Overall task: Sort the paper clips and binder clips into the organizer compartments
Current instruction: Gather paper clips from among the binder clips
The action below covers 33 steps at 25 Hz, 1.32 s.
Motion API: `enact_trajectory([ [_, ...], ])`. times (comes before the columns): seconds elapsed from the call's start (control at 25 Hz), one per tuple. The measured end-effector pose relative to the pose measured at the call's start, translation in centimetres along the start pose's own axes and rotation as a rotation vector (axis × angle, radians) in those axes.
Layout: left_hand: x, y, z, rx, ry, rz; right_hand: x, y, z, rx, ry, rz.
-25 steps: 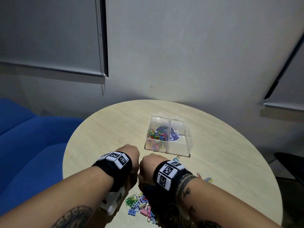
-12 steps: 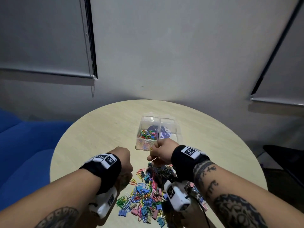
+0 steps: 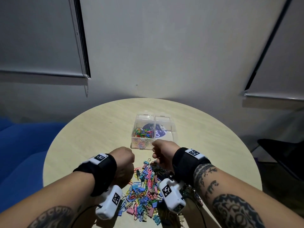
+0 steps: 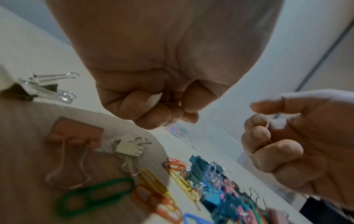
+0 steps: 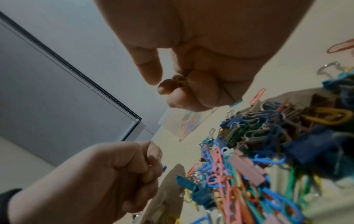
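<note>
Paper clips, small and coloured, sat pinched in my right hand [image 3: 162, 149]; loose grip risked dropping short of clear plastic organizer [image 3: 174, 134]. Left hand [image 3: 123, 156] clenched, contents unclear.

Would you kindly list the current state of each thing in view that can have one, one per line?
organizer: open on the table, no lid on top.
left compartment: partly filled with coloured paper clips.
right compartment: no clips visible inside.
clip pile: unsorted, paper and binder clips mixed.
left hand: curled above the pile; contents unclear.
right hand: curled near the organizer; contents unclear.
</note>
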State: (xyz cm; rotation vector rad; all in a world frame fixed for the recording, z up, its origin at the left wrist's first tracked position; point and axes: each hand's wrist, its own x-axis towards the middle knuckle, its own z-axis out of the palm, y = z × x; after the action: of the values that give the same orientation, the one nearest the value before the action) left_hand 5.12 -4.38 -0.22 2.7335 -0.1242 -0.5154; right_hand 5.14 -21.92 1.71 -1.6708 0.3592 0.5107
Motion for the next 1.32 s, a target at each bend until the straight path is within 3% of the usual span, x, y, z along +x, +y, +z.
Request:
enact_trajectory([
  [0.12,-0.1,-0.4,0.9,0.218,0.002,0.168,0.2,0.5,-0.4,-0.183,0.043,-0.019],
  [0.2,-0.2,-0.3,1.2,0.250,-0.035,0.153,-0.2,0.6,-0.5,-0.251,0.062,-0.036],
  [0.56,0.0,-0.1,1.2,0.160,0.112,0.095,-0.8,0.5,0.0,-0.377,0.037,-0.111],
  [1.12,-1.8,-0.9,-0.9,0.277,-0.052,0.201,-1.7,0.2,0.7,-0.426,0.004,-0.175],
  [1.2,-2.1,-1.2,-1.0,0.257,-0.052,0.196,-1.7,0.3,1.1,-0.431,-0.007,-0.184],
  [1.32,-2.6,-2.0,-1.3,0.029,0.044,0.152,-1.5,0.2,1.7,-0.473,-0.019,-0.196],
])
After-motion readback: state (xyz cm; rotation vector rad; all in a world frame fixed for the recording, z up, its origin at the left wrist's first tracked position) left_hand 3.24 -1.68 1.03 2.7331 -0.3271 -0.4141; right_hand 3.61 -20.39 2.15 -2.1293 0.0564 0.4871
